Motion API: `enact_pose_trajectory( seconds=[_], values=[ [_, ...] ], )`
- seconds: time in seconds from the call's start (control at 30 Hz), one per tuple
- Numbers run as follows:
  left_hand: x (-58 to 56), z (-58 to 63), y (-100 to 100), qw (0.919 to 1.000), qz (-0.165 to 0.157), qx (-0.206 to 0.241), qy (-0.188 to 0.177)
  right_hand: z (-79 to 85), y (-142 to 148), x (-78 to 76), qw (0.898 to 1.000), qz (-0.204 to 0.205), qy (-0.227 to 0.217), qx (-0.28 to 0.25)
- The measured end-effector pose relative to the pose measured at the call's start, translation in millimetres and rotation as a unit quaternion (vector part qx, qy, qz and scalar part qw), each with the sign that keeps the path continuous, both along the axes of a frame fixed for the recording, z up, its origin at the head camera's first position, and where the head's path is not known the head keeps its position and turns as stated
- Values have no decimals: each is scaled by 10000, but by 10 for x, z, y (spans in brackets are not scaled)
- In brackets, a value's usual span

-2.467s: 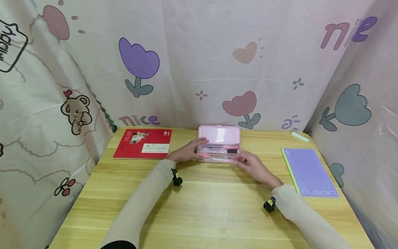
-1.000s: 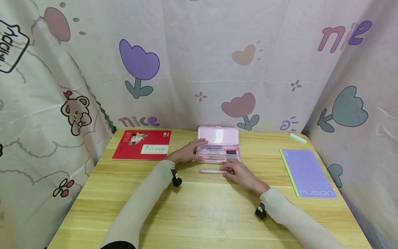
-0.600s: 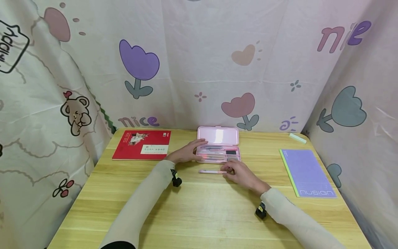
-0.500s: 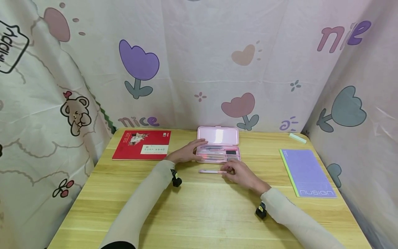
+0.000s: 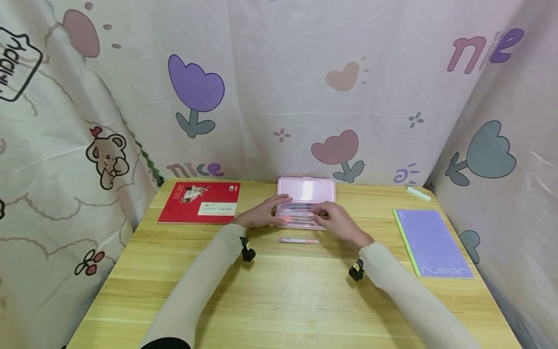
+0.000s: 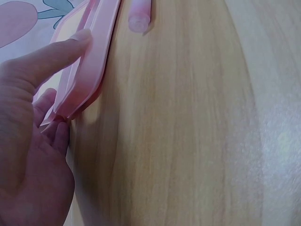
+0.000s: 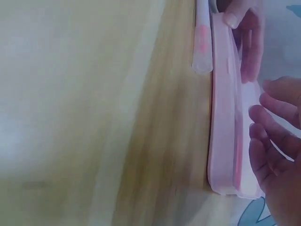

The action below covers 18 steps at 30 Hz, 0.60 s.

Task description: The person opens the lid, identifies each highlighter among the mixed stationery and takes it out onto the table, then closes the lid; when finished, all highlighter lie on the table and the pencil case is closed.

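A pink pencil case lies opened at the back of the table, its lid folded back and several pens in its tray. My left hand grips its left end, thumb along the front side and fingers round the end; the left wrist view shows the thumb on the pink wall. Over the case's right part is my right hand, its fingertips bent down at the pens; nothing shows between them in the right wrist view, where the fingers are loosely curled. A pink-and-white pen lies in front of the case.
A red booklet lies to the left. On the right are a purple notebook with a green spine and a small pale green stick-like piece. A patterned curtain hangs behind the wooden table.
My right hand took the pen from the case, laid it on the table in front, let go, and moved back up over the case. The left hand stays at the case's left end.
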<state>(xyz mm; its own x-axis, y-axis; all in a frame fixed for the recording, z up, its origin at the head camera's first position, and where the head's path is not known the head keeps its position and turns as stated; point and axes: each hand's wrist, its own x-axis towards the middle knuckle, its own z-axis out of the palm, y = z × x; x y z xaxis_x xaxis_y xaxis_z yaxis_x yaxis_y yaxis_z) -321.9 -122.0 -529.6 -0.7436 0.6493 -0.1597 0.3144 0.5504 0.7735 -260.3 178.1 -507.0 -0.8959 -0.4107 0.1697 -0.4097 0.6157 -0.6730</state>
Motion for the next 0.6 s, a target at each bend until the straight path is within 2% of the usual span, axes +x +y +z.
enact_pose_trajectory(
  seconds=[0.17, 0.47, 0.6],
  values=[
    [-4, -4, -2, 10000, -17, -8, 13, -43, -37, -112, 9994, 75, -120, 305],
    [7, 5, -16, 10000, -6, 32, -76, -70, -92, -215, 9936, 379, 101, 1057],
    [3, -8, -17, 10000, -13, 11, -52, -73, -110, -265, 9921, 389, -87, 1190]
  ],
)
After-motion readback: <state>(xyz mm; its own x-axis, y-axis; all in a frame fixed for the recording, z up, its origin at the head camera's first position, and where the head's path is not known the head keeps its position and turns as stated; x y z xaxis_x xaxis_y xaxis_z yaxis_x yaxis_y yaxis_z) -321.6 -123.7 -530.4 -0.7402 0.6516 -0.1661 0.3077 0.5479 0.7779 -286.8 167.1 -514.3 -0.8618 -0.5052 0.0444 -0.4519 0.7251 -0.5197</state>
